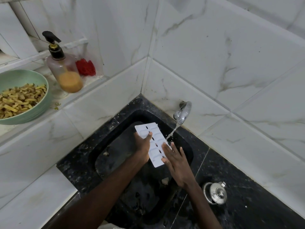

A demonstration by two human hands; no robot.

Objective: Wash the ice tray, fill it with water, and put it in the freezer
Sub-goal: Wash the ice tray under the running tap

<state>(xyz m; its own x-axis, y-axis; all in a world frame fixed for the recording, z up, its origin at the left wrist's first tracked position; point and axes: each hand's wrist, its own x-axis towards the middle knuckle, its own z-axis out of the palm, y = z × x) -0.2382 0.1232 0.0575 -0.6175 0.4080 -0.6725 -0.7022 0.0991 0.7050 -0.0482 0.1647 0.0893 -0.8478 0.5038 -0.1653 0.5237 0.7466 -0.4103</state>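
Here, listed from the largest item down:

1. White marble-look wall tiles [214,47], meeting in a corner at the far side of the sink.
2. Black speckled stone counter [247,204], running along the right and near sides.
3. Black sink [115,154], set into that counter; its floor is wet, with a few pale scraps on it.
4. Pale green bowl [41,109], far left on the white tiled ledge, holding yellowish cut strips.
5. Pump bottle [66,71], clear with a black pump, just right of the bowl; orange liquid fills its lower part.
6. White ice tray [157,133], held tilted over the middle of the sink, a row of dark oval holes down its length facing me.
7. My left hand [142,146], gripping the tray's left edge, thumb laid across the upper face.
8. My right hand [178,164], flat with fingers straight and spread, fingertips resting on the tray's near right edge.
9. Steel lid [216,193] with a knob, on the counter right of the sink.
10. Red scrubber [85,67], on the ledge just right of the bottle.
11. Chrome tap [182,113], on the right-hand wall above the sink.
12. Water stream [172,133], falling from the tap onto the tray's right edge by my right fingers.
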